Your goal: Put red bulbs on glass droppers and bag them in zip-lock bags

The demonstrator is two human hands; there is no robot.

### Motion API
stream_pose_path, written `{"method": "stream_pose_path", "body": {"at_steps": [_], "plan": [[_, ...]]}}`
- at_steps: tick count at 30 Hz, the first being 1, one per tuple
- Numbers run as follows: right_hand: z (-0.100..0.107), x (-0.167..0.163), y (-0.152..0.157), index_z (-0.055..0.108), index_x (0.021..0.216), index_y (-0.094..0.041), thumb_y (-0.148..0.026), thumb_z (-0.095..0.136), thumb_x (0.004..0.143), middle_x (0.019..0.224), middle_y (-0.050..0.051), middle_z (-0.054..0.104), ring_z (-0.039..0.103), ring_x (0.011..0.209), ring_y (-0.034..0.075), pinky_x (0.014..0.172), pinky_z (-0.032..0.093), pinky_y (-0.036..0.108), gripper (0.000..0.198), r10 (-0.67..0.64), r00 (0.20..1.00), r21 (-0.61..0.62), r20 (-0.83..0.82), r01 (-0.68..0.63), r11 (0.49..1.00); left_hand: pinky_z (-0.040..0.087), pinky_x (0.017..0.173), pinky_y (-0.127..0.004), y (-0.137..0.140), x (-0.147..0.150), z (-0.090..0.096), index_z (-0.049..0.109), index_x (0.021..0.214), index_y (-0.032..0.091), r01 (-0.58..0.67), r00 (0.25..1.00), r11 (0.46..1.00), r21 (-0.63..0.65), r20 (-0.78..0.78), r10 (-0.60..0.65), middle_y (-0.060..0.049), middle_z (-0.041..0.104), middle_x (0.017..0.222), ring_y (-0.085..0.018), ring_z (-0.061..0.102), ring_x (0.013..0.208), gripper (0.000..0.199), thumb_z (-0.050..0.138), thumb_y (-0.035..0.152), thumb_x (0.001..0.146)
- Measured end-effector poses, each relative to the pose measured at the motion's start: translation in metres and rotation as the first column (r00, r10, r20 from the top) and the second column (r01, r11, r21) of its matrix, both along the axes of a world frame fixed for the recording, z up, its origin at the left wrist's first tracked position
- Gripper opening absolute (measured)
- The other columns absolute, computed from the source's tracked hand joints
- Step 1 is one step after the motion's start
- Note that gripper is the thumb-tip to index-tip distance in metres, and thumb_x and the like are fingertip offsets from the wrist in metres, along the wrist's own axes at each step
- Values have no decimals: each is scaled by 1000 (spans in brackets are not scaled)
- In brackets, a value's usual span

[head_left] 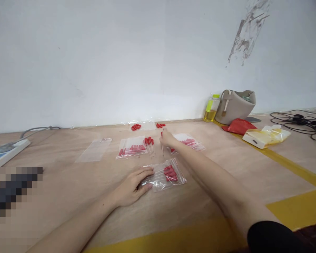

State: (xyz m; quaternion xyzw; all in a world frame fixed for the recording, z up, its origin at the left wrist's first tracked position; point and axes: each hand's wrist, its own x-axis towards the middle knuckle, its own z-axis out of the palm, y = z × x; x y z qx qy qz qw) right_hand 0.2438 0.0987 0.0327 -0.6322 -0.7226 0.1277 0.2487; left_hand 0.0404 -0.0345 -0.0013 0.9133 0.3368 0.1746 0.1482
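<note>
My left hand lies at the left end of a clear zip bag, thumb and fingers apart and touching it. Inside this bag are several glass droppers with red rubber bulbs. Farther forward, my right hand is closed on a dropper, its thin tube pointing down toward the table. Just left of it lies a row of loose red-bulbed droppers. Filled zip bags flank them, one on the left and one on the right, partly behind my right forearm.
Against the wall are small piles of red bulbs. A flat clear bag lies to the left, near a power strip. On the right stand a bottle, a grey bag, a red packet, a tissue pack and black cables.
</note>
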Motion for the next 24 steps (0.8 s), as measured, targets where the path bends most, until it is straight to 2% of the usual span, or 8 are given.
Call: {"method": "stream_pose_path", "body": {"at_steps": [2, 4, 6, 9, 14, 19, 22, 24], "plan": [[3, 22, -16, 22, 125, -7, -16, 39, 77, 86, 11, 60, 60, 73, 19, 67, 47, 29, 51, -22, 996, 59, -83, 27, 998, 34, 98, -36, 0, 0, 0, 42, 122, 24, -3, 1000, 1000, 1, 1, 3, -4, 46, 125, -19, 40, 116, 38, 42, 33, 86], [1, 47, -36, 21, 125, -13, -19, 39, 76, 75, 3, 58, 59, 58, 15, 57, 48, 28, 52, -25, 934, 156, -355, 85, 984, 34, 98, -35, 1, 0, 1, 42, 122, 24, -5, 1000, 1000, 5, -1, 5, -4, 46, 125, -18, 40, 116, 37, 43, 33, 85], [-8, 68, -57, 25, 121, -18, -21, 41, 74, 70, -2, 53, 54, 46, 11, 47, 48, 27, 50, -12, 820, 151, -572, 119, 981, 34, 98, -36, 1, 0, 1, 43, 121, 24, -4, 1000, 1000, 11, 1, 4, -3, 47, 125, -19, 40, 116, 37, 43, 33, 85], [-26, 84, -80, 31, 109, -21, -26, 49, 70, 65, -6, 49, 55, 47, 11, 46, 49, 26, 44, 23, 635, 139, -772, 133, 981, 34, 98, -37, 0, 1, 2, 44, 121, 24, 4, 1000, 1000, 19, 5, -5, -4, 48, 124, -19, 40, 116, 36, 42, 33, 85], [-46, 76, -95, 35, 98, -22, -28, 58, 65, 66, -6, 50, 56, 51, 10, 52, 51, 27, 41, 53, 453, 124, -890, 128, 984, 34, 98, -36, -1, 2, 2, 43, 121, 24, -14, 1000, 1000, 16, -1, 14, -4, 47, 124, -19, 40, 116, 37, 42, 33, 86], [-50, 62, -102, 36, 93, -23, -33, 56, 69, 65, -4, 53, 59, 58, 13, 59, 52, 31, 32, 4, 316, 12, -949, 23, 1000, 34, 97, -38, -2, 3, 2, 43, 121, 24, -6, 1000, 1000, 16, 6, 6, -4, 47, 124, -20, 41, 115, 36, 42, 32, 85], [-53, 60, -107, 40, 84, -21, -37, 56, 70, 69, -1, 57, 60, 60, 13, 61, 51, 30, 27, -26, 309, -54, -951, -82, 995, 35, 95, -38, -2, 2, 3, 36, 126, 25, -13, 1000, 1000, 0, 13, 13, -5, 46, 125, -21, 43, 112, 41, 42, 31, 85], [-53, 61, -109, 44, 78, -18, -37, 62, 66, 68, -1, 58, 59, 58, 11, 60, 50, 27, 29, -11, 378, -91, -926, -195, 976, 36, 94, -38, -3, 2, 3, 30, 129, 25, -20, 1000, 1000, -14, 21, 20, -5, 44, 127, -21, 43, 112, 45, 42, 31, 85]]}}
